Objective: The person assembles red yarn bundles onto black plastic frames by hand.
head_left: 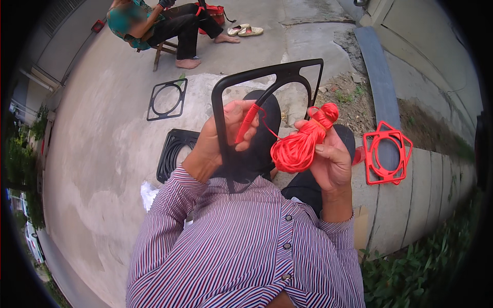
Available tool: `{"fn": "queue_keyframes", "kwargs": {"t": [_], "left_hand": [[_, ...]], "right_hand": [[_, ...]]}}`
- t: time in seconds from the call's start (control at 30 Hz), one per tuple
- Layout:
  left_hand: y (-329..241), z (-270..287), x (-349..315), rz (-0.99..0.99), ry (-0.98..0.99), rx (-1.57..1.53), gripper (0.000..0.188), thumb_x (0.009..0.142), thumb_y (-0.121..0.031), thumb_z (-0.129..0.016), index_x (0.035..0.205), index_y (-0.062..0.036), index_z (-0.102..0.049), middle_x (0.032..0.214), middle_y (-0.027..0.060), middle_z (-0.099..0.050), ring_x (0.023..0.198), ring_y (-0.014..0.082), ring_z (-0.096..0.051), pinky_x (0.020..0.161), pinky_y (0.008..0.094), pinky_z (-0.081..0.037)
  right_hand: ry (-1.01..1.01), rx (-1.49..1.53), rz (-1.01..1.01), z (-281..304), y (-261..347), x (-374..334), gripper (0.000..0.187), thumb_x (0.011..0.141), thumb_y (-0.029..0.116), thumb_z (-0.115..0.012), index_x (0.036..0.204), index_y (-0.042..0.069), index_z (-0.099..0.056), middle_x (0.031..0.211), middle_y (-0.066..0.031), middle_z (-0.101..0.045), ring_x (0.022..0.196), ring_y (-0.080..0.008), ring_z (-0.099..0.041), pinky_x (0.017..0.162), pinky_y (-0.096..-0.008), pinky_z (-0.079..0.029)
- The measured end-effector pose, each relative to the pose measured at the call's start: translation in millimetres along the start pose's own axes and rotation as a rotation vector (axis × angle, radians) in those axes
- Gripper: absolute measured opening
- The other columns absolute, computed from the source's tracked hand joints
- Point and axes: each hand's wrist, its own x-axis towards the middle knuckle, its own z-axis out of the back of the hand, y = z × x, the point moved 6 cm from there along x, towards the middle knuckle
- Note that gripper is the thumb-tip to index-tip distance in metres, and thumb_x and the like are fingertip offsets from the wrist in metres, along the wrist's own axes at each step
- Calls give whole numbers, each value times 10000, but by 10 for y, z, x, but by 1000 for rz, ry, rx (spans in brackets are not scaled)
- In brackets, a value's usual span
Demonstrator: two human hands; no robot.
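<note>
My left hand (208,143) grips a black square frame (246,76) with a round ring inside it, held tilted above my lap. Red cord is wound tightly around a stretch of the ring, making a red wrapped section (246,123) beside my left fingers. From there a thin red strand runs across to a hank of red cord (294,152), which my right hand (333,161) holds. The hank is bound near its upper end, with a knotted bunch on top. My right fingers close around its side and back.
Black frames (165,156) lie stacked by my left knee, with one black frame (152,105) farther off. Red frames (377,178) lie on the right slabs. A seated person (154,31), pale shoes (250,32), a grey plank (377,77) and white plastic (148,194) surround me.
</note>
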Motion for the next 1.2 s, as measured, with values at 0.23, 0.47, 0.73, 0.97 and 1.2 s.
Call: {"fn": "queue_keyframes", "kwargs": {"t": [0.23,0.47,0.73,0.97,1.2], "left_hand": [[207,-460,-12,53,58,-33,483,974,-381,-512,1267,3,-497,1181,114,-603,1065,177,-608,949,319,-477],[303,-376,-64,177,69,-360,389,944,-246,-532,1237,9,-523,1184,131,-615,1065,223,-619,964,371,-478],[305,-658,-140,320,225,-31,667,985,-567,-292,1206,7,-548,947,173,-641,789,219,-633,621,288,-508],[100,-443,-76,90,50,64,546,962,-472,-482,1134,42,-552,863,162,-595,624,143,-565,408,210,-403],[107,-318,117,134,188,61,402,894,-149,-652,1233,-36,-467,851,134,-565,598,156,-564,366,210,-401]], "right_hand": [[-165,-698,137,-340,63,315,381,847,75,-721,1158,-39,-531,890,-106,-690,829,-99,-645,745,-222,-508],[19,97,-99,197,-321,286,307,899,142,-617,1146,-35,-572,1064,-131,-653,1004,-180,-618,936,-319,-467],[125,455,-41,47,-226,375,335,855,149,-637,1123,-46,-590,1109,-138,-645,1010,-225,-636,914,-374,-506],[-149,220,211,645,-65,48,574,759,260,-609,1203,-78,-477,1156,-227,-596,1057,-342,-590,1015,-447,-422],[352,90,216,-70,226,-105,599,840,525,-629,1125,42,-416,908,-189,-612,884,-330,-607,855,-495,-466]]}}
